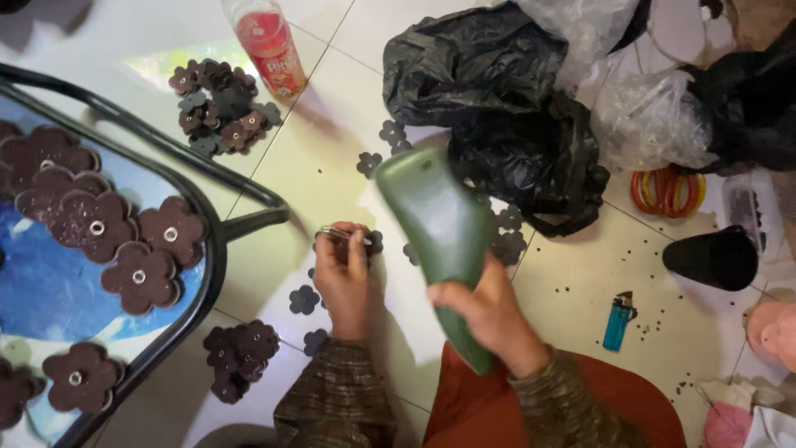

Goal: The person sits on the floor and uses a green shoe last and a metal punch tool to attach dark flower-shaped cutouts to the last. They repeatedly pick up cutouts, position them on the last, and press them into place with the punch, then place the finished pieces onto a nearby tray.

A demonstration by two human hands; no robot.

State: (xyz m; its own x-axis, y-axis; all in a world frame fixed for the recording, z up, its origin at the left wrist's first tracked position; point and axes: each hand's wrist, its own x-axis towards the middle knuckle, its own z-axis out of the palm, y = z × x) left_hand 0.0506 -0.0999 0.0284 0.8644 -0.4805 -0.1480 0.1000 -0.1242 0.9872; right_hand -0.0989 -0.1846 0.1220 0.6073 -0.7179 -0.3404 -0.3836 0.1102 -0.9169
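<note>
two bare hands work over a white tiled floor (348, 174), seen from above. at the floor's left edge sits a dark-framed tray (217, 249) with a blue base, carrying large brown flower-shaped cutouts (139, 278) with metal eyelets at their centres. just off the tray's near corner lies a small heap of brown flowers (239, 353), and toward the floor's far edge another pile of flowers (220, 106) rests beside a clear bottle with a red label (269, 41). the left hand (342, 278) is closed, pinching a thin metal punch (342, 235) upright-ish on a small dark flower (373, 242) lying on the floor. the right hand (489, 311) is wrapped around the lower end of a blurred green mallet-like tool (439, 241), raised and tilted just right of the punch. loose small flowers lie scattered around both hands. further right are crumpled black plastic bags (497, 99), clear bags (651, 116), orange-handled scissors (667, 192), and a blue lighter (618, 322) among tiny dark punched dots.
</note>
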